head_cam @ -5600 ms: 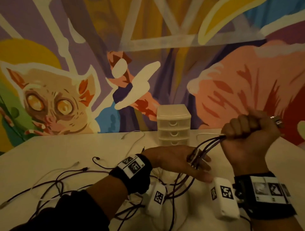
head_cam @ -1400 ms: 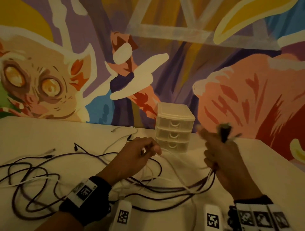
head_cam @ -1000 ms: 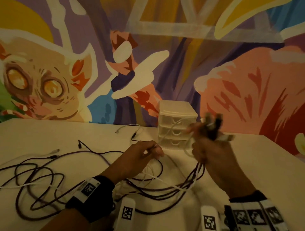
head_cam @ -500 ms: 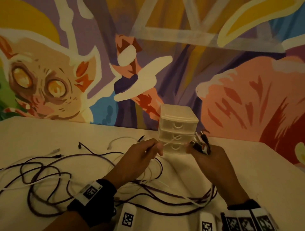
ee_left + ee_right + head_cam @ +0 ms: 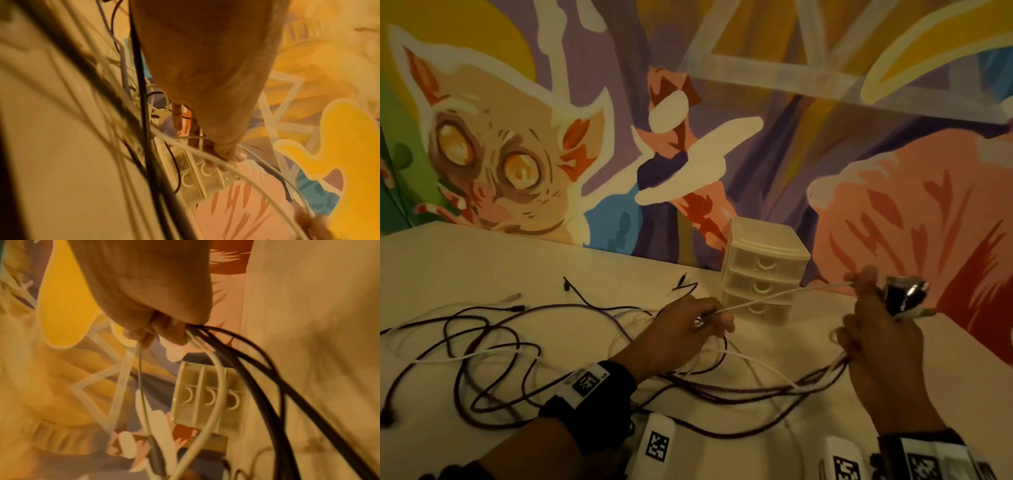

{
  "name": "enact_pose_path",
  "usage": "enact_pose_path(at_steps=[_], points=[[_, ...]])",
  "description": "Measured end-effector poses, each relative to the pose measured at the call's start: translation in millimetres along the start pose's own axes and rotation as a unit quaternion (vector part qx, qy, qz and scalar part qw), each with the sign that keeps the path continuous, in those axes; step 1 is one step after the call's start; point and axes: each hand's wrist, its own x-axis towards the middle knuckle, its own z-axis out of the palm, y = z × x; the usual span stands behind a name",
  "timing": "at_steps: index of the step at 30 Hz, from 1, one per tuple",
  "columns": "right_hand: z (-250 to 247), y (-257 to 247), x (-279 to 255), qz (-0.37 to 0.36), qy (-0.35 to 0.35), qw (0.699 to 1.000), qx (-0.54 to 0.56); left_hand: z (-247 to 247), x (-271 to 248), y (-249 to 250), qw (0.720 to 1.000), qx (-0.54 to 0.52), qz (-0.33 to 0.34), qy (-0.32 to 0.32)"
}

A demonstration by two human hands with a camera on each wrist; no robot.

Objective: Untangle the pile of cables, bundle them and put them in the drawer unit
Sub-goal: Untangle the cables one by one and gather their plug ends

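Stretching taut between both hands now, the white cable (image 5: 784,297) runs in a straight line across the front of the drawer unit (image 5: 765,270), where half a second ago it still sagged in a slack loop by the right fist. Left hand (image 5: 681,334), just in front-left of the drawer unit, pinches the white cable between thumb and fingertips; the left wrist view shows the cord passing under the thumb tip. Right hand (image 5: 876,346), front-right of the drawer unit, has lifted and swung outward, fingers curled round a gathered bunch of dark cables (image 5: 756,392) and white strands, with the plug ends (image 5: 904,296) sticking up above the fist. Likely step: running the white cable out to free it before adding another loop to the bunch. Rest of the pile (image 5: 482,353) lies well left of the drawer unit on the table (image 5: 945,359), loops crossing, loose ends pointing back toward the painted wall (image 5: 722,102). All three drawers look closed. Judgement: early-to-mid task, one bundle forming, nothing stowed, much of the tangle untouched.
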Motion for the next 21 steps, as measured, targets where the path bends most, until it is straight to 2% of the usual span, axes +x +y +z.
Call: enact_pose_path(at_steps=[2,4,5,7,10,15,17,19,21], points=[[-5,14,4,0.043,0.007,0.985,-0.166,0,1,6,0.997,-0.082,0.006,0.009],[-1,21,-2,0.076,-0.04,0.948,-0.307,2,1,6,0.993,-0.105,0.023,0.04],[2,23,-5,0.082,-0.071,0.937,-0.331,2,1,6,0.993,-0.1,0.024,0.052],[10,24,-10,0.072,-0.121,0.935,-0.324,1,0,6,0.996,-0.077,0.014,0.049],[20,19,-21,0.034,-0.176,0.929,-0.323,3,-2,11,1.0,-0.017,0.012,0.001],[28,21,-31,-0.006,-0.198,0.925,-0.323,5,-4,16,0.998,0.028,0.02,-0.049],[28,19,-28,-0.014,-0.178,0.942,-0.283,6,-6,17,0.998,0.026,0.023,-0.045],[23,11,-20,-0.002,-0.147,0.983,-0.114,6,-5,12,0.999,0.023,0.021,-0.017],[14,-1,-9,0.011,-0.116,0.992,0.044,5,-4,8,0.999,0.04,0.012,0.006]])
